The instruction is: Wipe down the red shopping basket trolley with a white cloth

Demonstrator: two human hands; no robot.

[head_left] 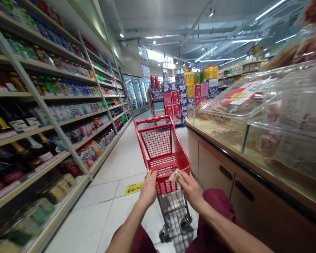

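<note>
A small red plastic shopping cart [184, 160] stands on the floor right in front of me, its basket holding no goods that I can see. My left hand [149, 188] grips the near left corner of the basket, fingers over the rim. At the near right corner, my right hand [191, 186] is closed on a crumpled whitish cloth [176, 175], which touches the basket's rim. The undersides of both hands are hidden. Below the basket, the grey frame and two near wheels [165, 233] show between my knees.
Drink shelves [76, 95] run along the left. On the right stands a wooden counter [213, 158] with glass edging and clear plastic food boxes [234, 95]. Stacked cartons [176, 102] stand ahead, with glass-door fridges [138, 91] beyond. A yellow floor sticker [134, 188] lies left of the cart.
</note>
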